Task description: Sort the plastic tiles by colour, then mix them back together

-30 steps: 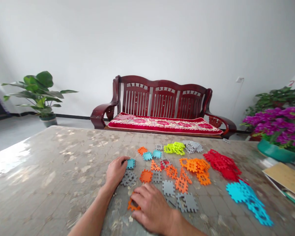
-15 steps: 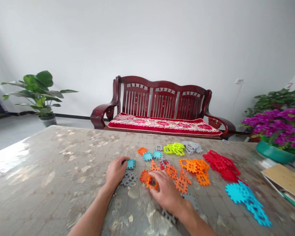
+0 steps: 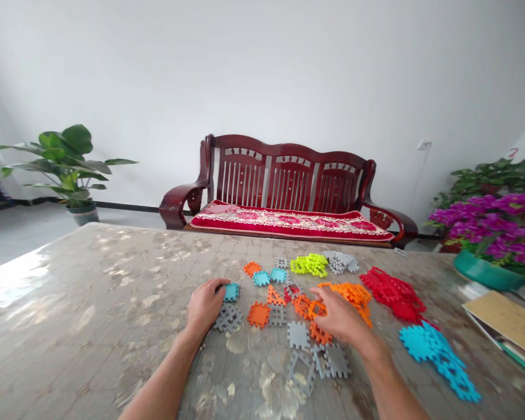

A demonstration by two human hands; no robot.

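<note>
Left of the bare left hand (image 3: 206, 304), the patterned grey-brown tabletop (image 3: 96, 324) offers a broad free path. Between the hands, a flat orange toothed plastic square (image 3: 258, 315) and a grey plastic lattice square (image 3: 277, 315) obstruct low passage. Right of the bare right hand (image 3: 340, 315), a heap of red toothed plastic pieces (image 3: 394, 293) and a sky-blue toothed plastic heap (image 3: 437, 359) stand in the way.

Notched coloured pieces (image 3: 298, 335) lie scattered across a patterned table (image 3: 105, 303).

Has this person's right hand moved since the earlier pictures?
Yes. Judged against the wooden bench, the right hand has shifted rightward and farther from the person, and is now by the orange pile.
</note>
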